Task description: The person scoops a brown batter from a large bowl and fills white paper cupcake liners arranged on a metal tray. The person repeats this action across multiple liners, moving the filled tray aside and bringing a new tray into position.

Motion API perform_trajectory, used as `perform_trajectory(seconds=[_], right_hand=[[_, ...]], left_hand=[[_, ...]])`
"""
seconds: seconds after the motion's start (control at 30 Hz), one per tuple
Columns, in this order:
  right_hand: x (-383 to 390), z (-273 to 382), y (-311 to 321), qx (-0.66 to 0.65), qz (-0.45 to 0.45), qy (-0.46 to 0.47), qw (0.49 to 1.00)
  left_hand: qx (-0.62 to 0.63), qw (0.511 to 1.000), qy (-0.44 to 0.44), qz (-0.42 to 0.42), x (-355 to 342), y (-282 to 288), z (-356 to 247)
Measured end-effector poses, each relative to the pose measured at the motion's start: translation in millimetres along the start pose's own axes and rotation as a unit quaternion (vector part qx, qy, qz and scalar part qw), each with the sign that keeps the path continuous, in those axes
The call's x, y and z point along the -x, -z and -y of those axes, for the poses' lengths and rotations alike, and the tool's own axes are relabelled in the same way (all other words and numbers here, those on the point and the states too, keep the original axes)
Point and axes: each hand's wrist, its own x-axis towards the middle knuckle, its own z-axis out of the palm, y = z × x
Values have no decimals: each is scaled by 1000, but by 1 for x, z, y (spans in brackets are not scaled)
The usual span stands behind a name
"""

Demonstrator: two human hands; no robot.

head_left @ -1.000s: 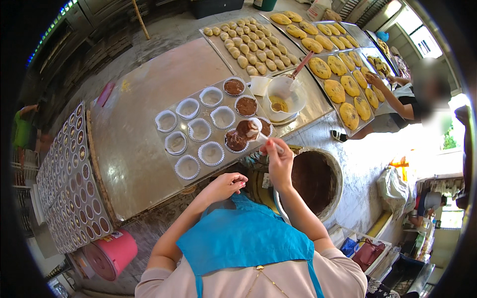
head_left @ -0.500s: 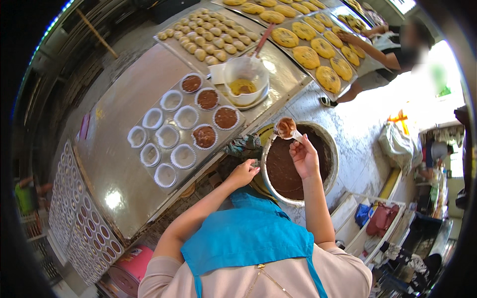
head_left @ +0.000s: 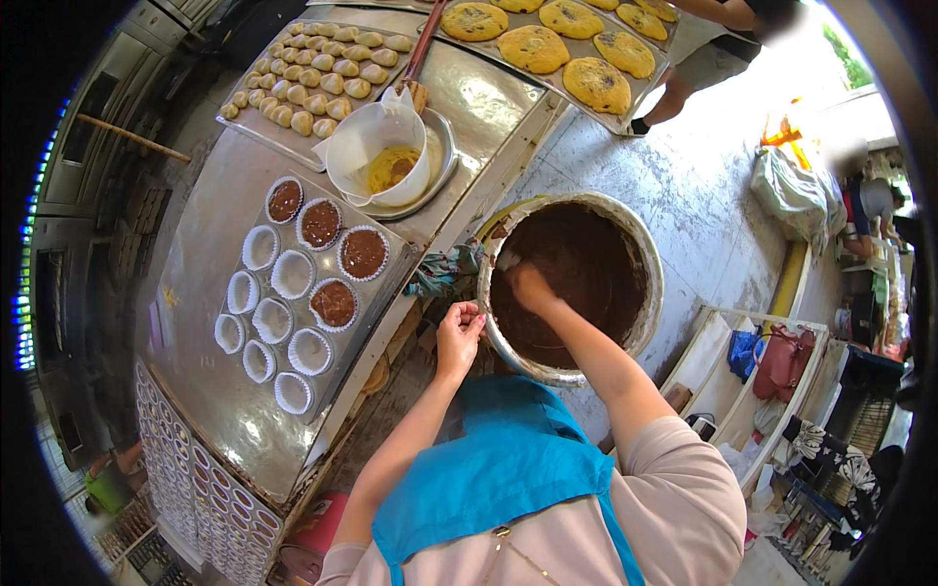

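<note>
In bucket (head_left: 654, 278) | right hand (head_left: 531, 286) now lowered | scoop (head_left: 507, 259) blurred, seemingly dipped

Left of centre, the tabletop (head_left: 186, 379) is smooth, shiny metal; the paper cups (head_left: 293, 274) look matt and pleated, the batter (head_left: 363, 254) wet and glossy. The bucket (head_left: 653, 283) has a rough, crusted rim. Lower centre, the apron (head_left: 489, 498) is matt cloth.

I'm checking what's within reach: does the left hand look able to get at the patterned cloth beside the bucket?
Probably yes: the left hand is just below the patterned cloth in the picture, with nothing visible between them.
</note>
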Motion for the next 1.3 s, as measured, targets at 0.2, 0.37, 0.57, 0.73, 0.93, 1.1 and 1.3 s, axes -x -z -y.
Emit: perform_trajectory(seconds=[0.2,0.37,0.57,0.73,0.93,1.1,1.3], right_hand=[[65,33,53,-72,265,-104,956],[60,30,88,-202,183,-239,932],[62,105,54,-166,3,-132,977],[93,110,74,-400,-53,-234,885],[102,81,76,-724,-109,-303,611],[79,110,126,-732,-139,-270,610],[7,209,209,-709,-105,-184,672]], left_hand=[[-20,1000,3,5,1,0,-1],[-38,999,-2,11,-1,2,-2],[-41,999,11,19,-3,5,-3],[-28,999,7,22,-3,4,-2],[-7,999,3,49,-4,7,-1],[-109,989,-26,93,6,32,-16],[-81,985,-1,150,30,76,-49]])
